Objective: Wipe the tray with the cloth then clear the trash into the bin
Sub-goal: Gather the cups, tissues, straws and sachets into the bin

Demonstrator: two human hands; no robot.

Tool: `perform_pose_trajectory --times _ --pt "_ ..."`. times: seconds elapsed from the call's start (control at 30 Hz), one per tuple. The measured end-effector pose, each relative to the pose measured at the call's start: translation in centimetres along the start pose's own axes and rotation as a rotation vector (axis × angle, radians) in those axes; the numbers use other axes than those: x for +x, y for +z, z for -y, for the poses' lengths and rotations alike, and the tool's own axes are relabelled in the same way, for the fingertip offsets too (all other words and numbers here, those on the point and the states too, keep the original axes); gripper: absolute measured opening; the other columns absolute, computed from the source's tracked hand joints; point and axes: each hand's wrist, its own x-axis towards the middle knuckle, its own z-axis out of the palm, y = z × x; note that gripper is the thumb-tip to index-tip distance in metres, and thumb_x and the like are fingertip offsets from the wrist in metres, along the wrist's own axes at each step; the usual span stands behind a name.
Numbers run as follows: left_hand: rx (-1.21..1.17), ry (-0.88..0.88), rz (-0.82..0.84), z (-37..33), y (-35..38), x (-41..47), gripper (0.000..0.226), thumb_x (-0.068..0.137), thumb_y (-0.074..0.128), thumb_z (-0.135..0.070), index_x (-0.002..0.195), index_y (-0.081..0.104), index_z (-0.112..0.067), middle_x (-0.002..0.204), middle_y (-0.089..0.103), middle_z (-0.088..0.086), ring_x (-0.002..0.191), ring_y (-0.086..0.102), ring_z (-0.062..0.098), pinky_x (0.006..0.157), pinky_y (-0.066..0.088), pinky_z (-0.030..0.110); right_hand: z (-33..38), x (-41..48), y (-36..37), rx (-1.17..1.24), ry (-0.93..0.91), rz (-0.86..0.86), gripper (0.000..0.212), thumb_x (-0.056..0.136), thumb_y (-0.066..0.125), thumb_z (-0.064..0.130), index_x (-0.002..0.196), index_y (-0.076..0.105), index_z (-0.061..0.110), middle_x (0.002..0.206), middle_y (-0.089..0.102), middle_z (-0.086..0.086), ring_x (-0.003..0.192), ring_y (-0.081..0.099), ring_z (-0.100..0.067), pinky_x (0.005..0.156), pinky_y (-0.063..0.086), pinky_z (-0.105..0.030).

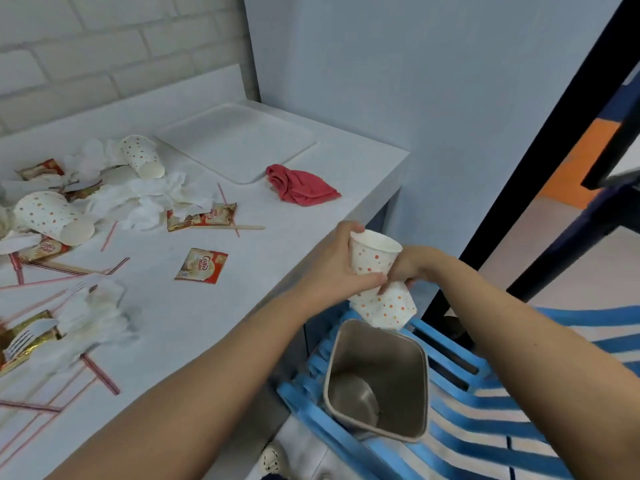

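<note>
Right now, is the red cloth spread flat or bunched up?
Bunched up: the red cloth lies crumpled in folds on the counter, beside the tray's near corner.

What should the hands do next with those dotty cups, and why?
Probably let go of the lower cup: the right hand holds it right over the open bin, so it should fall in. The left hand grips the upper cup.

We record: tray (239, 143), smooth matt white plastic; cloth (301, 188), soft red fabric; bin (393, 358), dull smooth metal; cups (372, 252), matt spotted paper.
</note>
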Motion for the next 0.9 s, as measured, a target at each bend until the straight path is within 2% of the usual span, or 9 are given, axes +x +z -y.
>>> perform_pose_trajectory --times 0.17,0.27,0.37,0.5,0.6,0.7,0.8,0.9 --pt "0.042 -0.138 0.189 5.6 5.0 -2.4 0.065 0.071 0.077 -0.024 0.113 0.028 -0.025 0.115 0.044 -0.004 0.110 0.049 0.017 0.085 0.048 0.027 -5.8 2.4 4.5 -0.112 0.196 0.023 0.053 0.080 0.071 0.011 0.129 0.052 0.009 0.131 0.056 -0.010 0.119 0.054 -0.030 0.093 0.053 -0.038" --pt "0.075 -0.175 0.255 8.2 6.6 -3.5 0.064 0.070 0.078 -0.023 0.109 0.028 -0.026 0.116 0.043 -0.003 0.107 0.045 0.015 0.083 0.044 0.023 -7.5 3.3 6.5 -0.124 0.257 0.043 0.044 0.082 0.068 0.012 0.124 0.057 0.003 0.123 0.059 -0.013 0.111 0.060 -0.029 0.088 0.056 -0.036" --pt "0.108 -0.186 0.310 9.8 7.4 -4.0 0.065 0.067 0.080 -0.020 0.108 0.030 -0.025 0.118 0.045 -0.002 0.108 0.047 0.016 0.086 0.045 0.025 -7.8 3.7 7.0 -0.182 0.272 0.068 0.034 0.084 0.061 0.010 0.118 0.061 0.002 0.116 0.065 -0.018 0.097 0.065 -0.027 0.087 0.056 -0.037" --pt "0.170 -0.176 0.350 10.9 7.3 -4.2 0.066 0.068 0.080 -0.019 0.115 0.034 -0.024 0.117 0.041 -0.007 0.105 0.049 0.012 0.091 0.048 0.030 -5.9 3.0 5.9 -0.285 0.248 0.119 0.035 0.091 0.053 0.007 0.125 0.057 0.003 0.119 0.063 -0.016 0.103 0.062 -0.025 0.092 0.053 -0.038" --pt "0.165 -0.089 0.207 10.4 6.2 -4.0 0.043 0.078 0.071 -0.018 0.110 0.042 -0.020 0.108 0.046 -0.006 0.096 0.051 0.007 0.086 0.049 0.028 -3.3 2.5 4.5 -0.334 0.227 0.158 0.034 0.095 0.048 0.007 0.127 0.054 0.001 0.095 0.062 -0.008 0.084 0.061 -0.019 0.077 0.053 -0.032" --pt "0.076 0.031 -0.080 8.3 4.4 -3.7 0.013 0.084 0.061 -0.010 0.090 0.050 -0.013 0.078 0.052 0.002 0.064 0.045 0.006 0.062 0.042 0.018 0.3 1.9 2.6 -0.383 0.131 0.116 0.028 0.095 0.051 0.013 0.120 0.058 0.001 0.076 0.063 -0.004 0.064 0.060 -0.014 0.062 0.049 -0.025" --pt "0.004 0.106 -0.313 6.4 1.8 -3.1 0.012 0.084 0.059 -0.007 0.079 0.049 -0.012 0.064 0.046 -0.002 0.062 0.044 0.008 0.057 0.038 0.016 4.8 0.8 1.4 -0.438 -0.012 0.080 0.017 0.093 0.054 0.019 0.102 0.064 0.009 0.070 0.064 -0.002 0.059 0.058 -0.012 0.057 0.042 -0.023" --pt "0.000 0.180 -0.436 5.6 -1.5 -2.4 0.008 0.079 0.057 -0.007 0.079 0.048 -0.009 0.067 0.044 -0.007 0.061 0.043 0.003 0.058 0.036 0.012 8.5 0.6 1.2 -0.465 -0.141 0.039 0.011 0.090 0.058 0.021 0.081 0.060 0.015 0.065 0.063 0.000 0.055 0.053 -0.011 0.052 0.036 -0.022"
